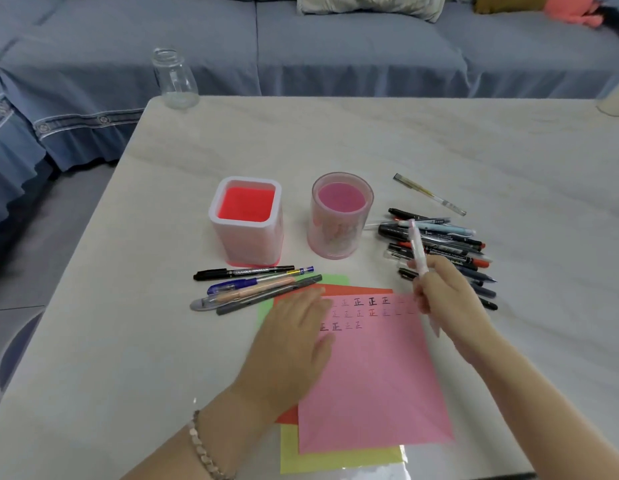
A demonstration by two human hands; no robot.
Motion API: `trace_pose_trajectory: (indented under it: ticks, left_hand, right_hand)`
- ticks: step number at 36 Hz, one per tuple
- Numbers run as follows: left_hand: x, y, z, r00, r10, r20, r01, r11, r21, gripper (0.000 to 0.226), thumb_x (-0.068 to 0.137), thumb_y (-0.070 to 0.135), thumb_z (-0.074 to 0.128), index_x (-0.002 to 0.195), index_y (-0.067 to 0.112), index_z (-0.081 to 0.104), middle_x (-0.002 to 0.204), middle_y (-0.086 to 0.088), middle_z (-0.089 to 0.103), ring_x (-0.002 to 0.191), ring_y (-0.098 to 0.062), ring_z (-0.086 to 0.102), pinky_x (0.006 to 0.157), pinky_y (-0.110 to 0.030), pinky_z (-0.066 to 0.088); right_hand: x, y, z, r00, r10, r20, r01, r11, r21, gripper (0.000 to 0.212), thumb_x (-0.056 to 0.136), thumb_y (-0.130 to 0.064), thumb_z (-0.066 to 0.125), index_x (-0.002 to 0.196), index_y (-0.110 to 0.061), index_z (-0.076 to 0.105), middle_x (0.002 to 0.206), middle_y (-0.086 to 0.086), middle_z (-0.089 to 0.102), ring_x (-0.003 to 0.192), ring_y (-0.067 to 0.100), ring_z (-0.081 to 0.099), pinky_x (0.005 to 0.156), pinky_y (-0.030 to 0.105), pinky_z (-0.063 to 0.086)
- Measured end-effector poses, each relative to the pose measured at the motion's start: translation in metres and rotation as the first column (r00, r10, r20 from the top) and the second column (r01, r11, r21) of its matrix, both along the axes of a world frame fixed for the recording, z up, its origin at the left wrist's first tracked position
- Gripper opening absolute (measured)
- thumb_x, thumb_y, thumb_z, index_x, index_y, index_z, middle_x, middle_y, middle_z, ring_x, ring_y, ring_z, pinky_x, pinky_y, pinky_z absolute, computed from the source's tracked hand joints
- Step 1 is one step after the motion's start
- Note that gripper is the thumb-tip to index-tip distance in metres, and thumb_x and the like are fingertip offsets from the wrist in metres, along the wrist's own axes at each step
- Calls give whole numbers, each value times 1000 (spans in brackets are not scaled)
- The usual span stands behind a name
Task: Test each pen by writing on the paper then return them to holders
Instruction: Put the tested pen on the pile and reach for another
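A pink sheet of paper (374, 375) with rows of written marks lies on top of orange, green and yellow sheets. My left hand (294, 337) rests flat on its left edge, fingers apart. Above the sheet's upper right corner, my right hand (443, 292) grips a pale pink pen (417, 245), tilted with its upper end pointing away from me. Behind the paper stand two empty holders: a square white one with a red inside (247, 221) and a round clear pink one (339, 216). A pile of pens (443, 244) lies to the right, and a smaller group of pens (252, 285) to the left.
A single clear pen (429, 194) lies apart, beyond the right pile. An empty glass jar (175, 79) stands at the table's far left corner. A blue sofa (335, 53) runs along the far side. A pale object (616, 98) sits at the right edge.
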State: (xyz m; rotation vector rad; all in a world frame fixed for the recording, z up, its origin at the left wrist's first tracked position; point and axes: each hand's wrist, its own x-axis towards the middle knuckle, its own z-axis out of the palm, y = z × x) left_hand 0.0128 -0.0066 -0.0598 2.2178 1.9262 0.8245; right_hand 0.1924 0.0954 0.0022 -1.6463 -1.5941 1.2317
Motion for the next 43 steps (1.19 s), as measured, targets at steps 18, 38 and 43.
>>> trace_pose_trajectory:
  ticks: [18,38,43]
  left_hand:
    - [10,0,-23,998,5,-57,-16,983,-182,67,81,52,44,132,10,49,138,-3,49,131,-12,30,108,-34,19]
    - [12,-6,-22,992,-112,-52,104,987,-126,38,82,39,48,118,30,59,137,-14,49,133,-32,37,108,-47,23]
    - [12,-7,-23,981,-188,-52,179,974,-136,34,85,30,46,114,33,63,140,-15,46,134,-37,35,110,-44,21]
  right_hand:
    - [3,-7,33,688,-195,-699,-12,960,-280,63,78,-61,35,32,-21,22,34,-8,16,35,9,11,43,21,4]
    - [8,-5,8,711,-352,-609,127,916,-381,55,98,-40,21,77,-10,62,46,2,57,39,12,50,39,14,40]
    - [7,-15,-3,856,-174,-487,120,983,-140,16,89,-21,57,74,-15,60,56,-3,64,55,13,59,54,21,49]
